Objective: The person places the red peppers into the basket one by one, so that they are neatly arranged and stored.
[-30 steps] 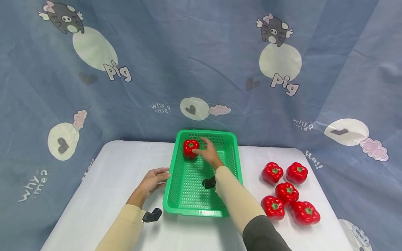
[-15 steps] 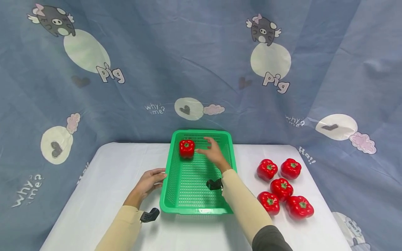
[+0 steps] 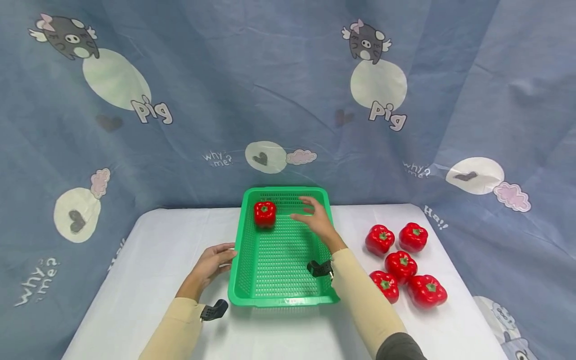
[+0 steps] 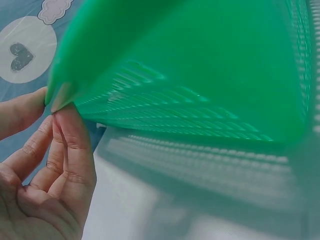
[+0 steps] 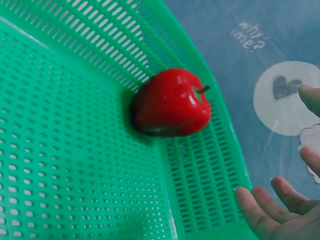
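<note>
A green plastic basket (image 3: 283,265) with slotted walls stands on the white table. Inside it, one red bell pepper (image 3: 264,215) sits in the back left corner, stem up. In the right wrist view the same bell pepper (image 5: 172,105) rests against the slotted wall. My left hand (image 3: 210,262) is at the basket's left side; the left wrist view shows its thumb and fingertips pinching the rim (image 4: 62,92). My right hand (image 3: 318,220) hovers over the back right part of the basket, fingers spread, holding nothing, apart from the pepper.
Several red bell peppers (image 3: 401,266) lie grouped on the table to the right of the basket, partly beside the right sleeve (image 3: 366,302). A blue printed cloth (image 3: 202,90) hangs behind the white table (image 3: 175,225).
My right hand has let go of the bell pepper and drawn away to the right, fingers spreading. The left hand stays at the basket's rim. The head view has shifted slightly.
</note>
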The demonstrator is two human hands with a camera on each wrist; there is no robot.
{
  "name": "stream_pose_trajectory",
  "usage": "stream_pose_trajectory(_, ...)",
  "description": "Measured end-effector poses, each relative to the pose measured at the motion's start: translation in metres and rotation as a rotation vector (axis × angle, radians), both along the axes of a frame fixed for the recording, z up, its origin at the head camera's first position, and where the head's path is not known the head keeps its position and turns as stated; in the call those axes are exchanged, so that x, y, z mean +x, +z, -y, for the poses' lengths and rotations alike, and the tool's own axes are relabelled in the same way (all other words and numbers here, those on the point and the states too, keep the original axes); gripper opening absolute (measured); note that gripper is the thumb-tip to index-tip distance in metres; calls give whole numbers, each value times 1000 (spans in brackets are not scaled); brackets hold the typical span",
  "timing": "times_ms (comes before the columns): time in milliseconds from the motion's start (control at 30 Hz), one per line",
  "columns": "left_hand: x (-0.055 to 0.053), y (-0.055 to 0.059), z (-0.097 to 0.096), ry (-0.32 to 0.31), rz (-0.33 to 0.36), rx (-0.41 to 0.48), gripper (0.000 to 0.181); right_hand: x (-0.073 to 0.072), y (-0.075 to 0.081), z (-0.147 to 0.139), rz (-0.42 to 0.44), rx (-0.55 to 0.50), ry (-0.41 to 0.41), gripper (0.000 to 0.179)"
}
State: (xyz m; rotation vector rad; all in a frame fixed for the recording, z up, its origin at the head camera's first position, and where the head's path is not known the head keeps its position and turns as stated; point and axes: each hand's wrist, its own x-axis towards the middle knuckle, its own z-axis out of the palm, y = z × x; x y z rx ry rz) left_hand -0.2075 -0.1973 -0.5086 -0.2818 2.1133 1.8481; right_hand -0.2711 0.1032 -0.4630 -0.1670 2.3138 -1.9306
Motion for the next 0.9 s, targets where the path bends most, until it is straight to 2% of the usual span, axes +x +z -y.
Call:
stream_pose_trajectory(433,-1,-3,4,-26,-3,14,49,20,5,-29,26,7,72,59)
stream_pose_trajectory(567,-1,-4,3,-28,4,17,49,24,-2,-37,6,15,76,56)
stream_pose_trajectory(900,0,0,3,-29,10,-1,51,32,-4,-55,-31,-26,61,53)
